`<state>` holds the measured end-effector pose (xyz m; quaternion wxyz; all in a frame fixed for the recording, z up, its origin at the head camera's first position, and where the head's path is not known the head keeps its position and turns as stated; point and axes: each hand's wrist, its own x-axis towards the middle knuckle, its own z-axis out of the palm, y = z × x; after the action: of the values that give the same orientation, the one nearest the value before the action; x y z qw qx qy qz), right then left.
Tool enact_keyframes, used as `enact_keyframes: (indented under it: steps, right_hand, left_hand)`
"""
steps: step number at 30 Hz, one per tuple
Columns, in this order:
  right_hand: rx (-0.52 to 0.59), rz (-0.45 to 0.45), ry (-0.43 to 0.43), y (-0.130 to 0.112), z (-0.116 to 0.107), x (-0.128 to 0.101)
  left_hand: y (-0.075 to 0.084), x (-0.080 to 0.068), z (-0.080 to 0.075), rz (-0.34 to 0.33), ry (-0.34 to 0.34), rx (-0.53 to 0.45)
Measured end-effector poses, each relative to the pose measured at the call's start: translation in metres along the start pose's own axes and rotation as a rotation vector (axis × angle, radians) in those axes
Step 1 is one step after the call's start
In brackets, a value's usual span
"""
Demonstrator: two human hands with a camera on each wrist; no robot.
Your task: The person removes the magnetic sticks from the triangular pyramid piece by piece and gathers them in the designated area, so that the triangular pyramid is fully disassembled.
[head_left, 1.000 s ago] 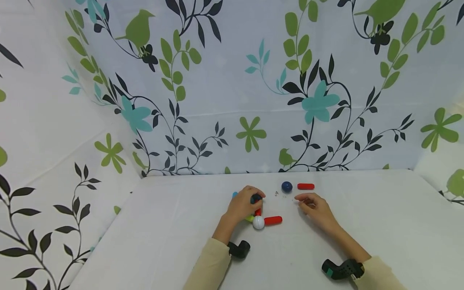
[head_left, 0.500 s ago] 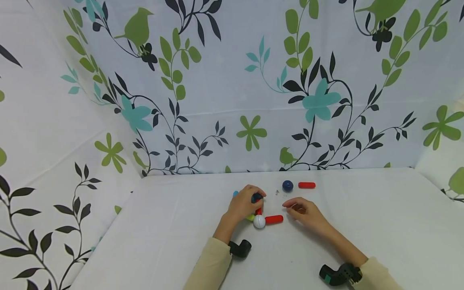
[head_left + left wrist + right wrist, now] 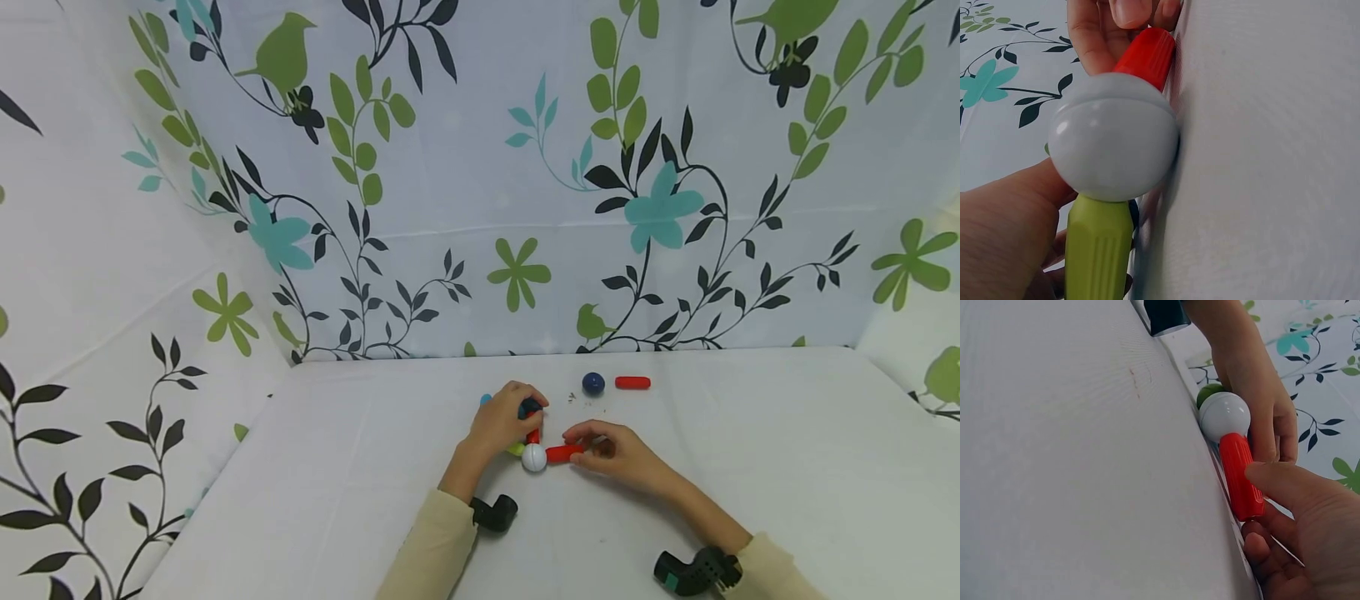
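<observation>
Let the white ball (image 3: 534, 457) sit steady on the table (image 3: 337, 500), working straight along the red rod (image 3: 559, 454) joined to it, pinched in your right grip (image 3: 618, 457), while your left grip (image 3: 502, 423) holds the dark blue ball (image 3: 529, 407) farther off.

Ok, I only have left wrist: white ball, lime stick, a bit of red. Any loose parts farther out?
Observer: Yes, head view shows a navy ball with a loose red stick just right of it.
Operator: What's the left hand on?
Observer: Head view: the left hand has its fingers curled over a dark ball.
Operator: And the right thumb?
Observer: Right wrist view: the right hand has its thumb at the side of the near red stick, about midway along.
</observation>
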<state>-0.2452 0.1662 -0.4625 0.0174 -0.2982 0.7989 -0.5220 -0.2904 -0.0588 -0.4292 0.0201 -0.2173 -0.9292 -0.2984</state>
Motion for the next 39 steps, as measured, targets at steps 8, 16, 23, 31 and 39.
enact_keyframes:
  steps: [8,16,23,31,39]
  right_hand:
    - [-0.046,0.029,0.027,-0.0022,0.0036,0.0002]
    - [-0.1,-0.033,0.035,-0.0008,0.0065,0.0031]
    - [-0.163,-0.113,0.097,-0.001,0.0079,0.0013]
    - [-0.191,-0.003,0.087,-0.0076,0.0065,-0.0002]
    - [-0.179,-0.007,0.052,-0.0054,0.0044,-0.0005]
  left_hand:
    - [0.0004,-0.0005,-0.0044,0.019,-0.036,-0.016]
    - [-0.0032,-0.0008,-0.0056,0.032,-0.043,-0.023]
    - [-0.0024,0.0,-0.0037,0.04,-0.049,-0.015]
    - [0.0001,0.0012,-0.0029,0.038,-0.044,-0.016]
    - [-0.0011,0.0005,-0.0021,0.025,-0.04,-0.01]
